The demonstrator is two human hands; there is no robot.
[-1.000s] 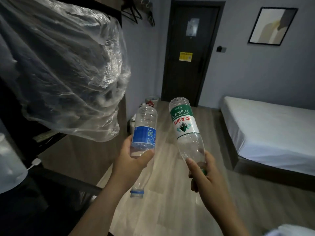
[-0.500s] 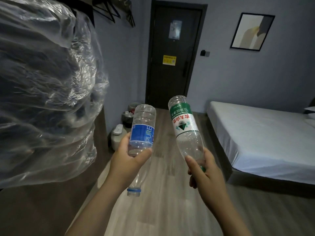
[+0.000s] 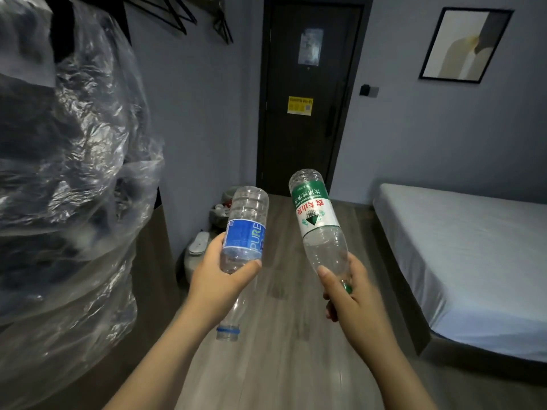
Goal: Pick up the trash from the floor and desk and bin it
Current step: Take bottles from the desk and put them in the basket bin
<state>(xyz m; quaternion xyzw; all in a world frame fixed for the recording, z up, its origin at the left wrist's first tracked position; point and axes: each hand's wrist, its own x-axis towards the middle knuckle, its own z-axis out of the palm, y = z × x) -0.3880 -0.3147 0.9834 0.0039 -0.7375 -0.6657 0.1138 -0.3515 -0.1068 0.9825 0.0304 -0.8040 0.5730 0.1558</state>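
Two empty plastic bottles are held up, one in each of the hands, and both are carried base-up with the neck pointing down. The blue-labelled bottle [image 3: 244,235] is gripped round its body by the left hand [image 3: 219,279], thumb and fingers curled about it; its neck hangs below the hand. The green-labelled bottle [image 3: 316,220] is held near the neck by the right hand [image 3: 352,300], fingers wrapped round it. No water can be seen in either bottle.

The step in hand is judged to be the carrying: this trash is picked up but not yet binned. A bin [image 3: 218,221] is seen on the floor [image 3: 284,365] ahead, against the left wall near the door [image 3: 307,149], well apart from the bottles. Pale and red scraps seem to lie in it, though they are too small to be told apart. For the next move the bin would have to be approached and each bottle released over its mouth, probably one at a time, since it appears partly filled.
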